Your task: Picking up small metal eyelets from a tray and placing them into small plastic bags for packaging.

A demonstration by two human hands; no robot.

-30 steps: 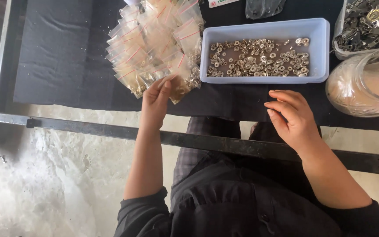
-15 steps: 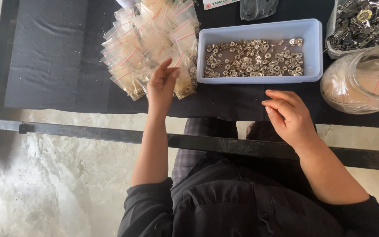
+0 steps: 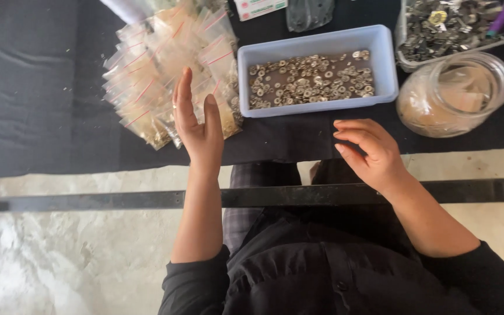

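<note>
- Across the upper frame: table (image 3: 42,87), covered in dark cloth, front edge on a black metal bar; bears all items below.
- Upper left of centre: heap of small clear zip bags (image 3: 158,76) with red seal lines, overlapping loosely, several showing tan contents; count not readable. Judged finished stock, so a good part of the packing looks done.
- Centre: pale blue rectangular tray (image 3: 313,108), just right of the heap, floor covered with small silvery ring-shaped metal parts (image 3: 310,79). Tray far from bare, so a good deal judged left to bag.
- Right: round clear jar (image 3: 456,93), lying close beside the tray, with tan pieces inside; kind unclear.
- Upper right corner: second container (image 3: 456,26) of mixed dark metal pieces, partly cut off by the frame edge.
- Top edge: small clear lid or bag (image 3: 309,13) and a white packet (image 3: 261,7), both cropped.
- Lower left of heap: left hand (image 3: 196,125), raised on edge, fingers straight and together, open, holding nothing; fingertips over the near edge of the bags, contact not certain.
- Below the tray: right hand (image 3: 368,151), loosely curled, fingers half bent, nothing visible in the grasp; hovering over the table edge, near the tray, apart from it.
</note>
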